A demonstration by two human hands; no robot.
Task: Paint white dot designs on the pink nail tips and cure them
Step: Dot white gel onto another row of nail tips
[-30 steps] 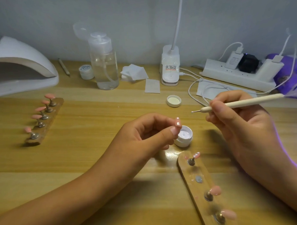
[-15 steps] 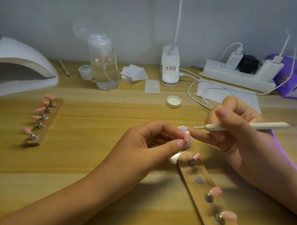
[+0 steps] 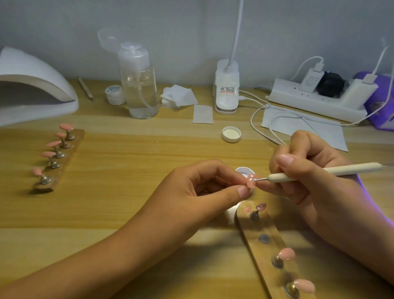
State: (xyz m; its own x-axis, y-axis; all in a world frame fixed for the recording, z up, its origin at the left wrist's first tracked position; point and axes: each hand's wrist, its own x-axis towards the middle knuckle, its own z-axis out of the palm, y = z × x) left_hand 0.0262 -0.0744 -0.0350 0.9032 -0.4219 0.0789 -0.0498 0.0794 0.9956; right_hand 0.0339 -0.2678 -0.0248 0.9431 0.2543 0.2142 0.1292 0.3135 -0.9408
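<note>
You were dotting white onto one pink nail tip, held just in front of the gel pot.

The pink nail tip [image 3: 251, 181] sat against the near rim of the open gel pot [image 3: 242, 171], pinched between the thumb and fingers of your left hand [image 3: 202, 189], with white dots on its upper end. Your right hand [image 3: 305, 167] gripped the dotting tool [image 3: 323, 172] like a pen, its metal point at the tip's edge; I could not tell whether it touched. Nearer you than the pot lay a holder strip [image 3: 263, 250] with one dotted tip, one bare peg and two plain pink tips. Far left of the pot, a second strip [image 3: 73, 143] carried five plain ones, and the curing lamp [image 3: 26, 89] stood farther left and back. I judge the painting was at an early stage. The next dot called for a light, steady touch.
</note>
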